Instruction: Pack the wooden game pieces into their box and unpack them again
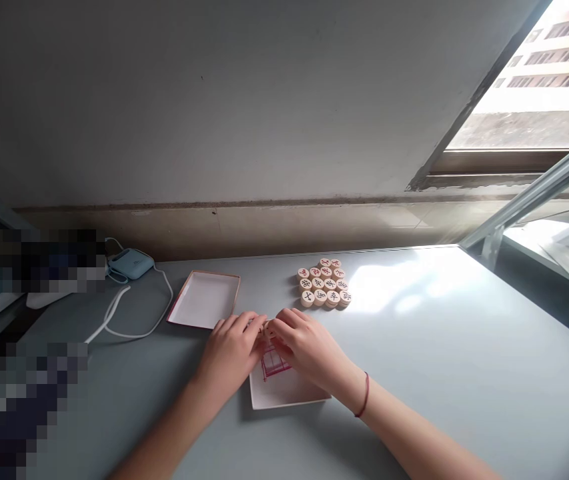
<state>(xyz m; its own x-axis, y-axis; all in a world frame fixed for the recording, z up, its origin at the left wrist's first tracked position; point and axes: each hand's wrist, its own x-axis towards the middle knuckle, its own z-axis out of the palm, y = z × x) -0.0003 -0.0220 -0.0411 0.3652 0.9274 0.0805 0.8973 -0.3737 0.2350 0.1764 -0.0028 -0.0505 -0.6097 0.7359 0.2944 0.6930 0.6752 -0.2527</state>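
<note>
Between the fingertips of the bare left hand (234, 343) and the bare right hand (300, 341), small round pale wooden pieces (267, 329) are pinched, both hands bent inward over the far side of a shallow white square box (289, 392). A red cord bracelet (366, 395) circles the right wrist. The pieces are mostly covered by the fingers, so their markings are hard to read. Below the fingertips, a folded sheet with a pink-red grid (275, 363) lies in the box. Beyond the right fingers, wooden discs with red and black characters (325, 283) stand in rows on the grey tabletop (444, 347); left of the fingers lies an open white tray with a reddish rim (205, 298). A grey wall (214, 100) rises behind, with a bright window (539, 87) at right.
</note>
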